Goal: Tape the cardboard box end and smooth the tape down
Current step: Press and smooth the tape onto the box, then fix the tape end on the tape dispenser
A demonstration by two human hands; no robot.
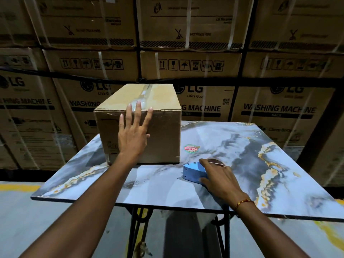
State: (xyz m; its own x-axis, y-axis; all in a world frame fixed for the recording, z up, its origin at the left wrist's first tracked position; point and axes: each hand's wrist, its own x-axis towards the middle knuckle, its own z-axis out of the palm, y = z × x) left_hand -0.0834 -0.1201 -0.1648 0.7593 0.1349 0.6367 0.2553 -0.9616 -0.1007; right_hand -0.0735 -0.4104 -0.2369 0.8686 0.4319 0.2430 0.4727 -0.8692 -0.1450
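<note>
The left hand (pixel 134 135), fingers spread, presses flat on the brown cardboard box (pixel 141 123) end at 11 o'clock, probably smoothing tape; the right hand (pixel 218 175) grips the blue tape dispenser (pixel 193 173) on the marble-patterned tabletop (pixel 242 146).

Bare forearms; right wrist wears orange thread bracelet (pixel 243 202).

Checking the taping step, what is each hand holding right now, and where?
The right hand grips the blue tape dispenser over its top; the left hand lies flat against the cardboard box end, holding nothing.
</note>
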